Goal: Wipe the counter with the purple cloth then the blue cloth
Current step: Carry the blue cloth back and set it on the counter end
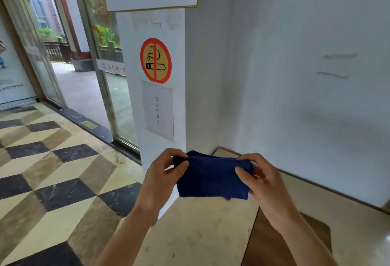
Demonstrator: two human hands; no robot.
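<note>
- Left hand (166, 173) pinches the upper left corner of the blue cloth (211, 179) between thumb and fingers, closed on the fabric.
- Right hand (259, 179) pinches the upper right corner the same way, thumb in front, fingers curled behind.
- The cloth hangs between the 2 hands, folded and held in the air above the counter (200, 234) — not touching it.
- Held by its 2 top corners like this, the cloth looks to be getting spread or refolded into a flat pad, probably to give a clean wiping face.
- A tiny purple scrap (228, 198) peeks out at the cloth's lower edge; it may be the purple cloth tucked behind, but that cannot be told for sure.
- The counter is pale stone with a brown wood panel (285, 240) set into it at the right; it runs into a corner of white wall (295, 75).
- On the pillar (130, 59) behind: a round no-smoking sign (155, 60) and a faded paper notice (158, 110) below it.
- Count — 2 hands, 1 blue cloth clearly seen, 1 purple scrap, 1 counter.
- To the left, a chequered floor (52, 170) leads to glass doors.
</note>
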